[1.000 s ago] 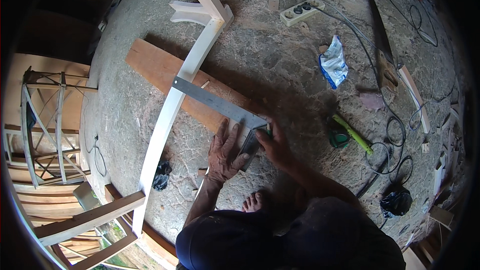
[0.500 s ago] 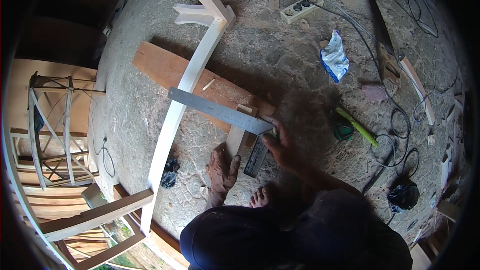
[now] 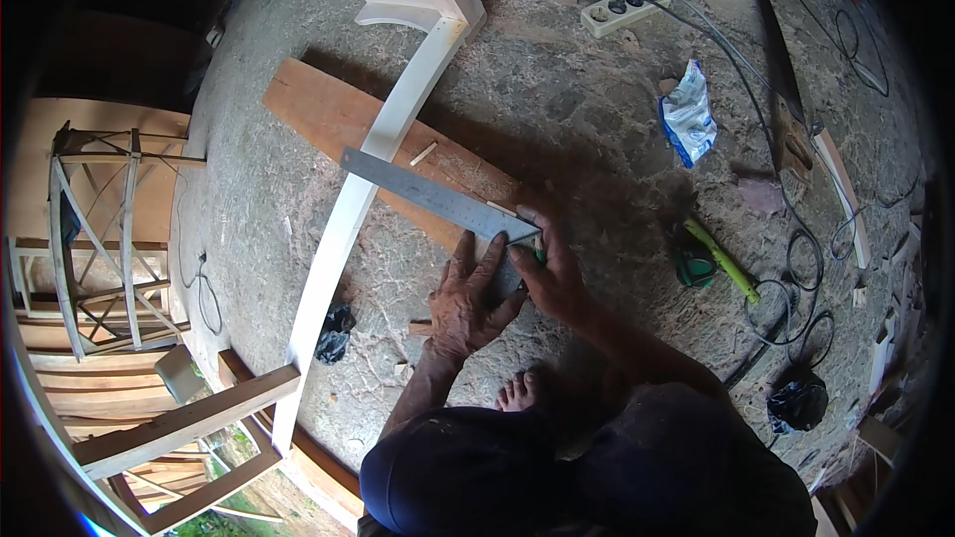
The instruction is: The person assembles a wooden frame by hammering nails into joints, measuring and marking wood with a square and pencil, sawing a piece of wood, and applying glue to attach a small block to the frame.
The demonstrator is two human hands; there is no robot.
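Note:
A steel square (image 3: 428,194) lies across a long brown board (image 3: 328,114) and a white curved wooden piece (image 3: 348,229) on the rough concrete floor. My left hand (image 3: 468,303) lies flat with its fingers spread and presses on the square's short arm near the corner. My right hand (image 3: 552,278) sits at that corner, pinching what looks like a small green pencil (image 3: 538,255) against the blade's edge. My bare foot (image 3: 517,393) shows just below the hands.
A white power strip (image 3: 625,10) and cables lie at the top right. A blue-white bag (image 3: 686,119), a handsaw (image 3: 781,70) and a green-yellow tool (image 3: 721,259) are to the right. A black rag (image 3: 333,333) lies by the white piece. Wooden frames (image 3: 99,229) stand left.
My left hand has slid back up onto the square's short arm after dropping lower. My right hand stays at the corner. The square has barely moved.

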